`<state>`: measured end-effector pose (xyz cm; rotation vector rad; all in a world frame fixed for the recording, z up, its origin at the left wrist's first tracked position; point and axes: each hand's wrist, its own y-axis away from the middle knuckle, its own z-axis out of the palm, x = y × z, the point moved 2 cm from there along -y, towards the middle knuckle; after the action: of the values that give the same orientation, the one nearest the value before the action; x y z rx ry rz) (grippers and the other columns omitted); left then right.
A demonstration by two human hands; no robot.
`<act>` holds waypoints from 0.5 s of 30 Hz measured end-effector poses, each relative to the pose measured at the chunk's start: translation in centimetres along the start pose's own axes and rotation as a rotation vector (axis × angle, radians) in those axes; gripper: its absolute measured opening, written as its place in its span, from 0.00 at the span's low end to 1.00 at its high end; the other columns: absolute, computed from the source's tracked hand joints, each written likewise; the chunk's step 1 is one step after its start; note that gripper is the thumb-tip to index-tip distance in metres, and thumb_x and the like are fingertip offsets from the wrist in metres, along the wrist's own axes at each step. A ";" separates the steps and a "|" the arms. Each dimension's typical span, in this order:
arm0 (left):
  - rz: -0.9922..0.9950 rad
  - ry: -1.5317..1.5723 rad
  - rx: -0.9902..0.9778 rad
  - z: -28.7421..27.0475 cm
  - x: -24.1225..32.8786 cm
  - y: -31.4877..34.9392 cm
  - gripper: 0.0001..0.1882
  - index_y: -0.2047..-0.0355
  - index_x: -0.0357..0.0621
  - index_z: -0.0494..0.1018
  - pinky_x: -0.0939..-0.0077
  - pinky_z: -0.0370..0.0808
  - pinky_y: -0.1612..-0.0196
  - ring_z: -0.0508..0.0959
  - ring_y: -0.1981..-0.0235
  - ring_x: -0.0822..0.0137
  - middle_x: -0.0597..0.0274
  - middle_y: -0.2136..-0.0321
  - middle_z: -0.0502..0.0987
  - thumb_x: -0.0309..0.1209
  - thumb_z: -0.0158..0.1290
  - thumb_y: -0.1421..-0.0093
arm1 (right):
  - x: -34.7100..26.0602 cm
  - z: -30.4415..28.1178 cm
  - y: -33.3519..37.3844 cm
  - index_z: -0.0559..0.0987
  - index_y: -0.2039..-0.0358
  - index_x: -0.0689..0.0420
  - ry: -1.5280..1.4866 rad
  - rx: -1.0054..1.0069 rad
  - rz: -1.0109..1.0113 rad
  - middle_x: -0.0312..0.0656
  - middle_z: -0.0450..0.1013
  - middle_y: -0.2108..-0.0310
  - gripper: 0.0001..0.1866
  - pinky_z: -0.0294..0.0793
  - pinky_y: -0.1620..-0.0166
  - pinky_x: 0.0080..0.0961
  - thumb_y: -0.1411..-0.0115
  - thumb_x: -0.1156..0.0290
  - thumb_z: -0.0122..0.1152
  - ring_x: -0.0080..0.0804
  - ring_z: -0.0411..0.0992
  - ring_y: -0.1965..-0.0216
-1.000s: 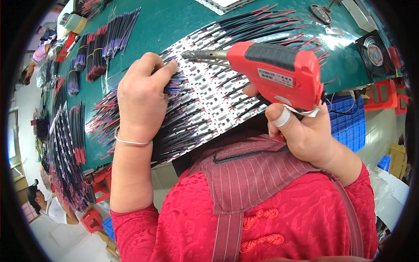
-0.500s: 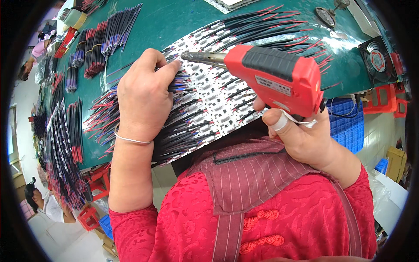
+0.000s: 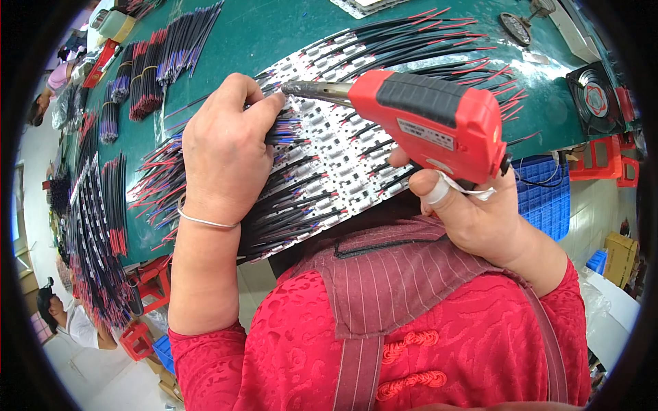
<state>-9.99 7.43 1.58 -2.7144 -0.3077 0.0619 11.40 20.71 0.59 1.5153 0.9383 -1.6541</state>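
Right of centre, I have the right hand holding a red soldering gun near the curled left hand; I cannot tell whether that one grips anything. White circuit boards with dark wires lie mid-frame on the table.

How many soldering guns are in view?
1: the red-and-black soldering gun, in the right hand, its tip beside the left hand above the white circuit boards. Others could be hidden.
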 end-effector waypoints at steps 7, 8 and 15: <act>0.008 -0.006 0.006 0.0 0.0 0.0 0.18 0.66 0.43 0.81 0.65 0.75 0.65 0.77 0.68 0.58 0.60 0.70 0.73 0.17 0.58 0.61 | -0.2 -0.2 -0.2 0.77 0.53 0.63 0.201 -0.052 -0.087 0.42 0.78 0.61 0.16 0.76 0.57 0.23 0.42 0.77 0.67 0.24 0.78 0.62; 0.005 -0.006 0.004 0.0 0.0 0.0 0.19 0.66 0.43 0.81 0.65 0.75 0.65 0.77 0.68 0.58 0.60 0.70 0.73 0.17 0.58 0.61 | -0.2 -0.1 -0.4 0.77 0.53 0.63 0.185 -0.039 -0.085 0.42 0.78 0.61 0.16 0.77 0.57 0.23 0.42 0.77 0.67 0.24 0.78 0.62; 0.011 -0.004 0.011 0.0 0.1 0.0 0.19 0.66 0.43 0.81 0.66 0.75 0.65 0.77 0.68 0.58 0.60 0.70 0.72 0.17 0.57 0.62 | -0.3 0.4 -0.1 0.77 0.53 0.63 -0.062 0.042 -0.039 0.42 0.79 0.61 0.15 0.78 0.54 0.25 0.42 0.81 0.65 0.24 0.78 0.60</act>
<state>-9.90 7.49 1.61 -2.7056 -0.2927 0.0721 11.12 20.40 0.87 1.4738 0.9101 -1.7482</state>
